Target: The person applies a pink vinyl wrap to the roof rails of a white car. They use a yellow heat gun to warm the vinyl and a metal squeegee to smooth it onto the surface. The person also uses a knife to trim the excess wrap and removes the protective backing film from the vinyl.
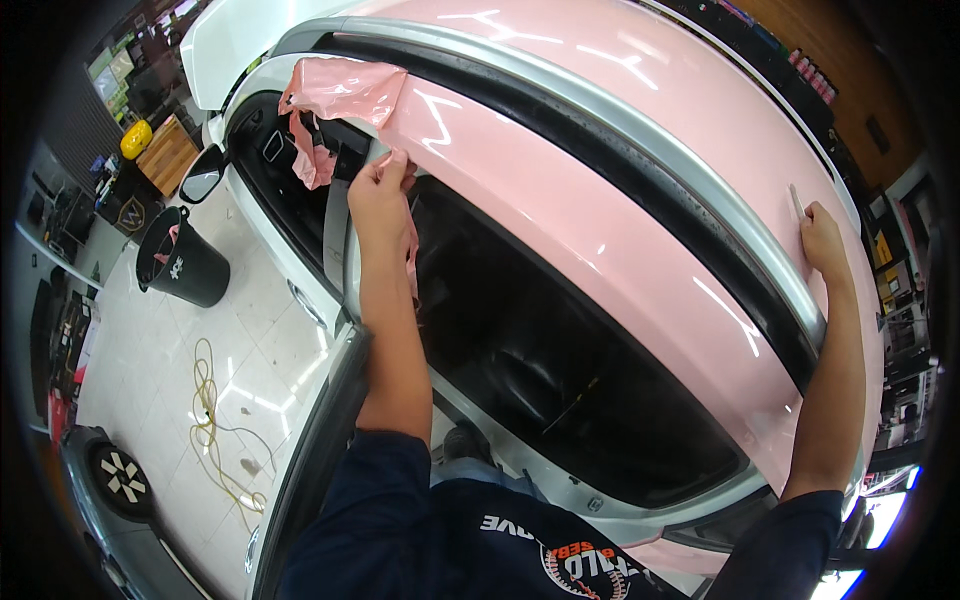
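My left hand (383, 195) is closed in a pinch on the edge of the glossy pink film (450, 140) at the top of the car's door opening. A crumpled flap of this film (340, 90) hangs loose just beyond it, over the front window. Farther right, my right hand (824, 240) is closed round a thin pale tool (796, 202), whose exact kind I cannot make out. It rests on or near the pink roof (680, 110), past the silver roof rail (690, 185). Smooth pink film covers the long side strip between door opening and rail.
An open car door (320, 440) stands at my left. Beyond it are a black bucket (195, 265) with pink scraps, a yellow cord (205, 410) on the tiled floor and a dark car (125, 500). A side mirror (203, 174) juts out far left.
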Demonstrator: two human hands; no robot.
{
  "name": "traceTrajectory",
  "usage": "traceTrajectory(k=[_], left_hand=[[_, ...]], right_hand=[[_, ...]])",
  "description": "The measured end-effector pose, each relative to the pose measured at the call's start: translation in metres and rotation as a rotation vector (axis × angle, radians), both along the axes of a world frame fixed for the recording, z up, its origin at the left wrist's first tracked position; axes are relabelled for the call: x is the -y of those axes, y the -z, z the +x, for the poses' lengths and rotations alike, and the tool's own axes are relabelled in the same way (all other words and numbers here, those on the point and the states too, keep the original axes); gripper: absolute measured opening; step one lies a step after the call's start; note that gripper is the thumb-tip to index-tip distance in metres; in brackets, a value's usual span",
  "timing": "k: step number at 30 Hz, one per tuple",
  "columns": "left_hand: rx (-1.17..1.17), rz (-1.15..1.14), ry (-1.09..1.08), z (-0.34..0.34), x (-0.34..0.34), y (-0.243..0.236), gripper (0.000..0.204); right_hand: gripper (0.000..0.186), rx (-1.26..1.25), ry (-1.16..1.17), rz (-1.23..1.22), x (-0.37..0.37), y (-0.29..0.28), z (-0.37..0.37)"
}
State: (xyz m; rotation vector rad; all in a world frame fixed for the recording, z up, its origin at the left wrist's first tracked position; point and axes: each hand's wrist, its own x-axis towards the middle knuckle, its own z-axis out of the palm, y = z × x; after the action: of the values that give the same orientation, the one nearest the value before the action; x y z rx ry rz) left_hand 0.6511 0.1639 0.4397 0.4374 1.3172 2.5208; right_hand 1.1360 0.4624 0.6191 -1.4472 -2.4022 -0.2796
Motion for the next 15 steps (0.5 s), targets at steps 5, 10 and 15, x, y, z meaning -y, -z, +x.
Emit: traceTrajectory(k=[5,10,15], left_hand=[[0.037,-0.137,-0.115,0.0,-0.006,-0.013,0.021],[0.012,-0.081,-0.258,-0.014,-0.03,0.003,0.016],[-0.225,-0.355,-0.567,-0.009,-0.03,0.002,0.02]], right_hand=[[0.021,0.023,0.014,0.007,-0.001,0.002,-0.005],[0.022,0.034,0.021,0.004,0.003,0.0,-0.001],[0.023,0.027,0.04,0.01,0.008,0.003,-0.003]])
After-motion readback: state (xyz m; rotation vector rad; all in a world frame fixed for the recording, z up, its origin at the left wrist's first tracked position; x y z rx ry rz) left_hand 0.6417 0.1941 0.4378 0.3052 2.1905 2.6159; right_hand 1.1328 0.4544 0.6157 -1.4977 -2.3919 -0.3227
